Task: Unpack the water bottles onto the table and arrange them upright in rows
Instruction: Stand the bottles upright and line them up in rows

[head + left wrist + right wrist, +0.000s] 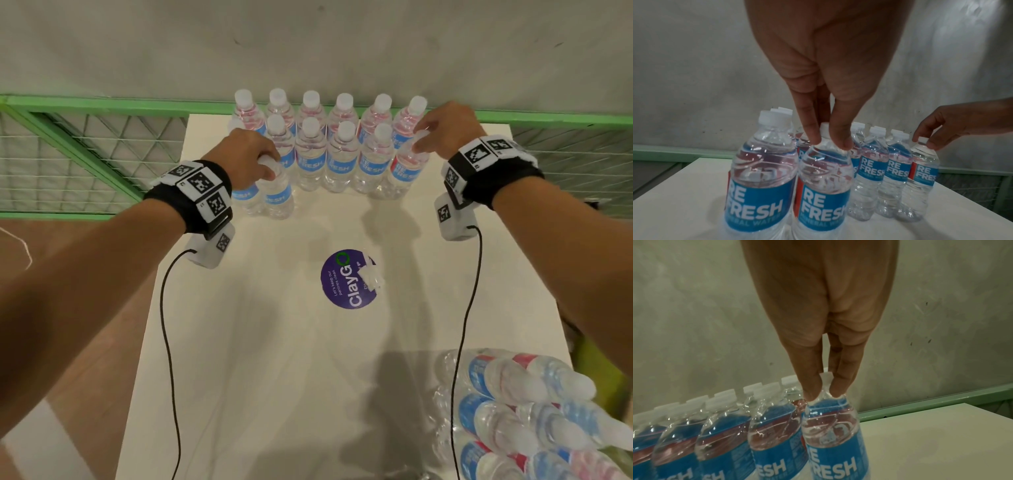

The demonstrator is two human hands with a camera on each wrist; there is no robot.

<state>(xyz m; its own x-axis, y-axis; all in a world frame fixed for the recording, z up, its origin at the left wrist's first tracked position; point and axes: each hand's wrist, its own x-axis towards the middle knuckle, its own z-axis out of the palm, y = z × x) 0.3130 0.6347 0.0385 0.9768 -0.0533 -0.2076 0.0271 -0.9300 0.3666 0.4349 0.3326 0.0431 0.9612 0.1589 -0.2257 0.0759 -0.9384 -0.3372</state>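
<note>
Bottles everywhere on this white table. Starting at the left: the person's left hand comes down from above and pinches the white cap of a clear plastic water bottle with a blue "REFRESH" label, fingertips curled around the neck. That bottle stands upright on the tabletop, touching another one just to its left, at the left end of the near row.

Moving along, the upright water bottles stand in two rows at the far edge of the table, caps up, packed close together.

At the right end, the right hand does the same thing, pinching the cap of the end bottle, which stands upright right beside its neighbour.

Mid-table there's a round purple "ClayGo" sticker with a scrap of clear plastic on it. Near right corner: a shrink-wrapped pack of bottles lying on their sides. A green mesh fence runs behind the table.
</note>
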